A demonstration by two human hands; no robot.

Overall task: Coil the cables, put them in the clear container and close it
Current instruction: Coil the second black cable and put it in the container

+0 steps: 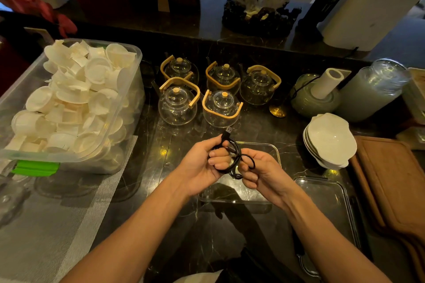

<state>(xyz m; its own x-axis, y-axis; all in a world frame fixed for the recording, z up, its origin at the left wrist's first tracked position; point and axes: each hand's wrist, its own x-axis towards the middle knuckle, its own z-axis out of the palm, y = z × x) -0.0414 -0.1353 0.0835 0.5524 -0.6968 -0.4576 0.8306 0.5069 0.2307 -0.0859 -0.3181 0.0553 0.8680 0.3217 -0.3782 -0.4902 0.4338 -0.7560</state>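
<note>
A thin black cable [236, 156] with a USB plug sticking up hangs in small loops between both hands. My left hand [202, 163] pinches the loops near the plug end. My right hand [259, 172] grips the other side of the coil. Directly beneath them the clear container [274, 148] stands open on the dark marble counter; I see nothing inside it. Its clear lid [326, 200] lies flat to the right. More dark cable [236, 266] lies near the counter's front edge, partly hidden by my arms.
Several glass teapots [177, 105] with bamboo handles stand behind the container. A big plastic tub of white cups [69, 103] sits left on a grey mat. Stacked white bowls [331, 140], a wooden tray [395, 186] and a glass jar [372, 89] fill the right.
</note>
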